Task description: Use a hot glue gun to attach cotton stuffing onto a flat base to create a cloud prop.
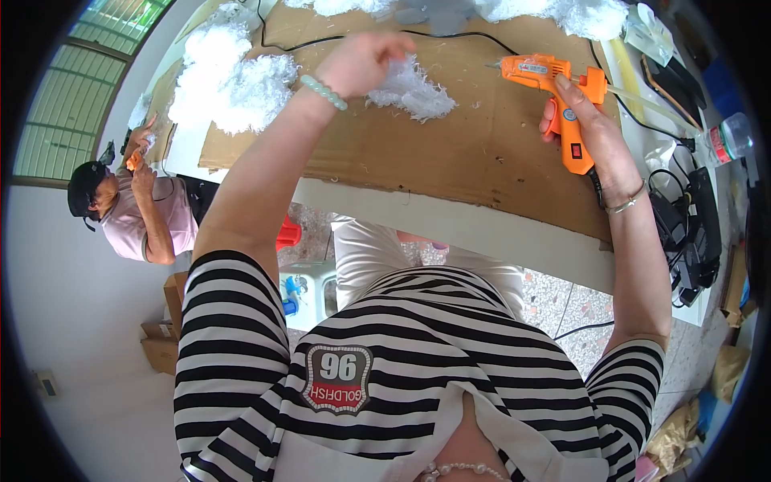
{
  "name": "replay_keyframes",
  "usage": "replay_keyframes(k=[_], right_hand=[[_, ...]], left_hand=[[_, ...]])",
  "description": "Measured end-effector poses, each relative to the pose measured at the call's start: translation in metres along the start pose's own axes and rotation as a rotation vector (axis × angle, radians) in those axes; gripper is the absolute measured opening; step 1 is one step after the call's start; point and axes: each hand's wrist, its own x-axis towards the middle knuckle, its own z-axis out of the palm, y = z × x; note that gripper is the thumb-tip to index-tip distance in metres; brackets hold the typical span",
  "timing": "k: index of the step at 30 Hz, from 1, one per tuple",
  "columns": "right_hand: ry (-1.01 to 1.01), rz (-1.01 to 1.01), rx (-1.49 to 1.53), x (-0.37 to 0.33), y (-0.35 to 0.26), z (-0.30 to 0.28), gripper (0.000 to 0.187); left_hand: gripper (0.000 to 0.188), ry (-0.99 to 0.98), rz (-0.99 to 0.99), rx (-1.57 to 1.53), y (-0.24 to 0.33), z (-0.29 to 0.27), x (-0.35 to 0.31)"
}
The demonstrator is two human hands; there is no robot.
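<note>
My right hand (590,120) is wrapped round the handle of an orange hot glue gun (569,132), its nozzle pointing left over the cardboard. A pale glue stick (654,106) sticks out of the gun's back end. Beyond the near edge of the board, my left hand (365,63) hovers by a small tuft of white fluffy fibre (414,90). Its fingers are bent and blurred, and whether they pinch anything cannot be made out. A larger heap of white fibre (217,72) lies to the left of this hand. Brown cardboard (361,153) covers the white table under both.
More white fibre (554,14) lines the far edge, with a black cable (474,34) in front. A plastic bottle (727,138) and black adapters with cords (699,233) crowd the right side. At the far left a co-worker (148,201) in a pink shirt holds an orange tool.
</note>
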Motion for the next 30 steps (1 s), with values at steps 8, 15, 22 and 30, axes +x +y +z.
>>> replay_keyframes(k=[8, 15, 22, 30], right_hand=[[0.046, 0.01, -0.061, -0.005, -0.006, 0.01, 0.046], [0.037, 0.024, -0.056, -0.004, -0.005, 0.011, 0.046], [0.04, 0.019, -0.065, -0.002, -0.004, 0.01, 0.046], [0.032, 0.01, -0.047, -0.001, -0.001, 0.008, 0.046]], left_hand=[[0.025, -0.023, -0.048, -0.262, -0.034, -0.016, 0.015], [0.036, 0.029, -0.248, -0.261, -0.041, -0.035, 0.006], [0.034, -0.027, -0.268, -0.167, -0.02, -0.03, -0.041], [0.034, 0.07, -0.202, -0.095, -0.009, -0.024, -0.028]])
